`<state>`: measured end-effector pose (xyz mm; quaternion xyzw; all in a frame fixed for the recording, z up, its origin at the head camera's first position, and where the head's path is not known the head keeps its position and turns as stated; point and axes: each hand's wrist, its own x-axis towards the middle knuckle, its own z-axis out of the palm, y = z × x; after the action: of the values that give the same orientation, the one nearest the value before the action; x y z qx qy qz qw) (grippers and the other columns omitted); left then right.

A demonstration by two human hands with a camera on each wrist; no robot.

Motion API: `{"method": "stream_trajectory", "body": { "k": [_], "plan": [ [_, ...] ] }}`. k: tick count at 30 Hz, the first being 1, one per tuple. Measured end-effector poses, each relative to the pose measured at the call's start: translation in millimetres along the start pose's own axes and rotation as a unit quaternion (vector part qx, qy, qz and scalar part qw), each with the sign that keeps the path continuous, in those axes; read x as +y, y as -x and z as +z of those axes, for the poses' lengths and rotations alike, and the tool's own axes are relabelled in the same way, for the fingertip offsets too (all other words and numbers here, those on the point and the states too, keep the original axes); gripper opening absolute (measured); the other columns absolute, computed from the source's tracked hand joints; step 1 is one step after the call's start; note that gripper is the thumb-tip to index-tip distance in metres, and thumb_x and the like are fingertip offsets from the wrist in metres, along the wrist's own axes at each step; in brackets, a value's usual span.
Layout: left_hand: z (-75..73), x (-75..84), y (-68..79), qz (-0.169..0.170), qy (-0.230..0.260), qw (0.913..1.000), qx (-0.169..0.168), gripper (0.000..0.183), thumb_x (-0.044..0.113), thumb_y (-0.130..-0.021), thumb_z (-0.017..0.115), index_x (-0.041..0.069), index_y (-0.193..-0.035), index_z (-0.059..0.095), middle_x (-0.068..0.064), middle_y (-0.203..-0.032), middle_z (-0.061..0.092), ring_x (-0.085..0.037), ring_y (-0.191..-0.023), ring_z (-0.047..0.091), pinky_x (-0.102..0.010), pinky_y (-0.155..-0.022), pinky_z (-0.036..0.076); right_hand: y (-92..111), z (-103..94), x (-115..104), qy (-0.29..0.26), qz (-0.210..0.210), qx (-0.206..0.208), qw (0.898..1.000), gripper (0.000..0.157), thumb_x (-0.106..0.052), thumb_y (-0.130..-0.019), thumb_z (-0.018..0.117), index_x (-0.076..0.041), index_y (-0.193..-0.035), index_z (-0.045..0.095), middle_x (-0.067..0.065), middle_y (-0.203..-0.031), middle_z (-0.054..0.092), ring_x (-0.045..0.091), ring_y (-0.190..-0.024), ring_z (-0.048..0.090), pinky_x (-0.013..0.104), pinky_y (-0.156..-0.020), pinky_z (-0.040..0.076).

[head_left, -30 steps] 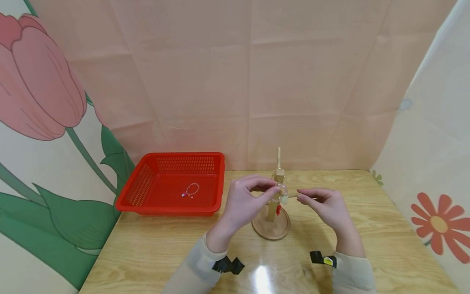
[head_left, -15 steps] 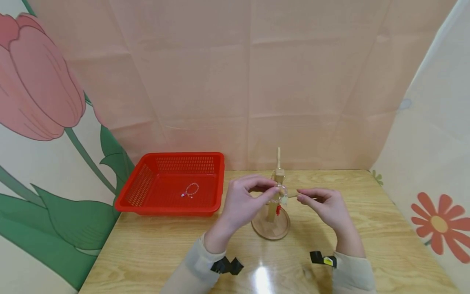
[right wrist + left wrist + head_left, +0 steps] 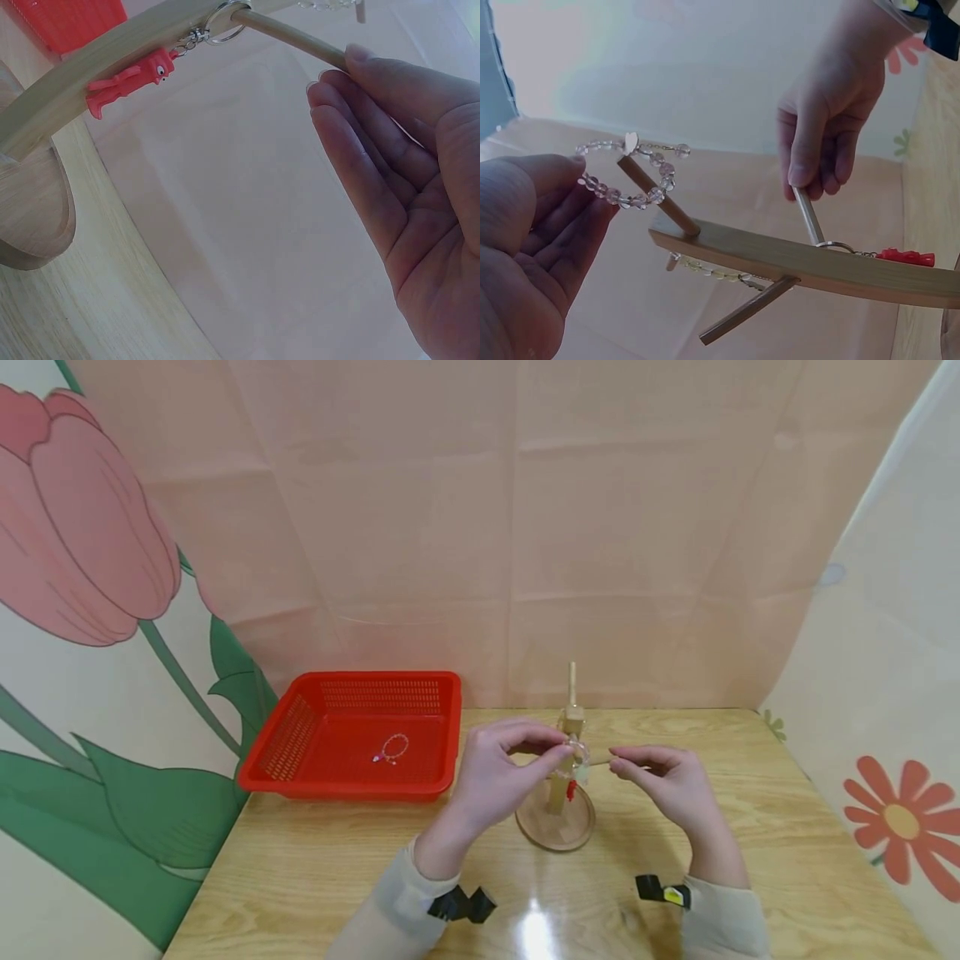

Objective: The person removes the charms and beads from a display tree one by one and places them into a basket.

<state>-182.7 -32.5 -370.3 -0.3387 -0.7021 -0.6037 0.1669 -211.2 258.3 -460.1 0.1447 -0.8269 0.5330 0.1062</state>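
Observation:
My left hand [image 3: 501, 772] pinches a bracelet of clear and pink beads [image 3: 657, 196] between thumb and fingers. In the left wrist view, the bracelet's loop overlaps the tip of an upper peg [image 3: 661, 196] on a wooden jewelry stand [image 3: 840, 271]. My right hand [image 3: 667, 781] pinches the end of another peg [image 3: 300, 40] of the same stand. A red figure keychain [image 3: 135, 81] hangs by its metal ring around that peg, close to the post. A pale yellow-green beaded bracelet [image 3: 712, 272] hangs on the post's far side, partly hidden.
A red plastic basket [image 3: 352, 793] stands to the left, with one beaded bracelet [image 3: 395, 746] with charms inside. The stand's round base [image 3: 555, 837] sits on the wooden table [image 3: 337, 877]. A pink backdrop [image 3: 510, 527] rises behind the table.
The head view has shifted very slightly. Both hands keep their grips, the left on the bracelet and the right on the peg, almost without moving.

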Motion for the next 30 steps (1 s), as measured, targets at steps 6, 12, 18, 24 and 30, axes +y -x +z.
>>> {"method": "stream_trajectory", "body": {
  "k": [6,12,18,24,30],
  "plan": [
    [-1.1,2.7,0.2,-0.002,0.010,0.9999,-0.003,0.011,0.006,-0.093,0.085,0.005,-0.104,0.083,-0.003,-0.100,0.081,-0.007,-0.089,0.074,-0.033,-0.082,0.065,0.1,-0.1,0.1,0.000,-0.001,0.000,1.000,0.020,-0.012,-0.100,0.078,-0.004,-0.118,0.081,0.007,-0.104,0.082,0.009,-0.090,0.077,0.021,-0.078,0.061],
    [-4.3,2.9,-0.2,0.004,-0.002,1.0000,0.003,0.010,0.007,-0.093,0.085,0.004,-0.103,0.083,-0.003,-0.100,0.081,-0.007,-0.088,0.074,-0.033,-0.082,0.064,0.2,0.4,0.0,-0.001,0.002,0.001,1.000,0.020,-0.013,-0.100,0.079,-0.004,-0.118,0.081,0.006,-0.104,0.082,0.009,-0.089,0.077,0.021,-0.077,0.061],
    [-9.0,2.9,-0.2,0.008,-0.013,0.9998,0.009,0.013,0.007,-0.092,0.086,0.005,-0.104,0.083,-0.002,-0.101,0.081,-0.007,-0.089,0.075,-0.032,-0.081,0.064,0.2,0.3,0.1,0.001,0.004,0.001,1.000,0.022,-0.012,-0.099,0.079,-0.003,-0.119,0.081,0.005,-0.105,0.082,0.009,-0.089,0.077,0.021,-0.077,0.061],
    [-14.0,2.3,0.7,0.012,-0.005,0.9998,0.016,0.014,0.004,-0.091,0.086,0.006,-0.104,0.084,-0.002,-0.101,0.081,-0.009,-0.088,0.076,-0.033,-0.081,0.065,0.0,-0.4,0.6,-0.005,0.003,0.000,1.000,0.022,-0.012,-0.100,0.079,-0.002,-0.119,0.081,0.006,-0.105,0.082,0.008,-0.089,0.077,0.021,-0.077,0.061],
    [-19.7,-1.7,3.1,0.009,-0.014,0.9996,0.024,0.012,0.006,-0.091,0.086,0.007,-0.103,0.084,0.000,-0.100,0.081,-0.009,-0.087,0.076,-0.033,-0.081,0.065,1.1,-1.4,2.2,-0.002,0.004,-0.004,1.000,0.022,-0.011,-0.100,0.078,-0.002,-0.120,0.080,0.006,-0.106,0.082,0.009,-0.090,0.077,0.020,-0.078,0.060]
  ]
}}
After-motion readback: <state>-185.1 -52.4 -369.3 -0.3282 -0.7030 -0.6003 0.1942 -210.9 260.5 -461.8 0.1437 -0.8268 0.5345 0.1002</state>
